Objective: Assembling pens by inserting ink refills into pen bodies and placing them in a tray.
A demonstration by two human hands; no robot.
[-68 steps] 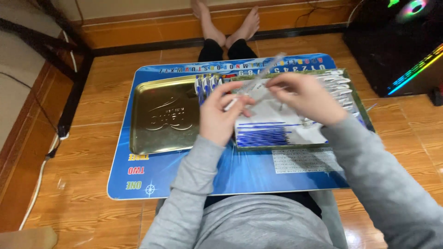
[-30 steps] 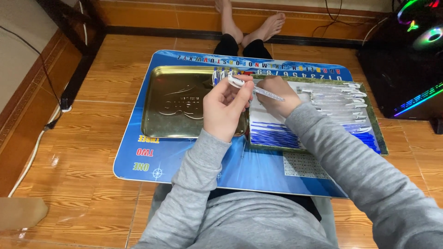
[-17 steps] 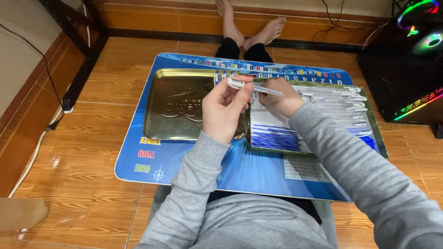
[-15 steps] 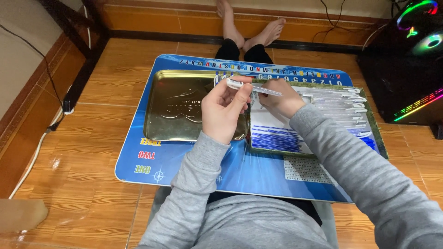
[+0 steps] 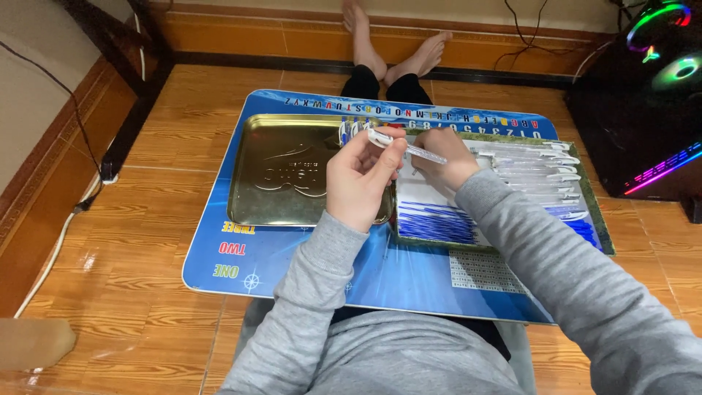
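Pen (image 5: 409, 149) held between both hands, above inner edge of gold tray (image 5: 292, 183). Left hand (image 5: 362, 179) curled, fingertips pinched on pen's white cap end. Right hand (image 5: 439, 157) closed round other end of barrel, just right of gold tray. Pen lies roughly level, slanting down toward right. Green tray (image 5: 603, 234) right of gold tray, touching it; holds row of white pens (image 5: 534, 164) and batch of blue refills (image 5: 435, 219). Both trays sit on blue lap bench (image 5: 292, 271), over tiled floor (image 5: 131, 241).
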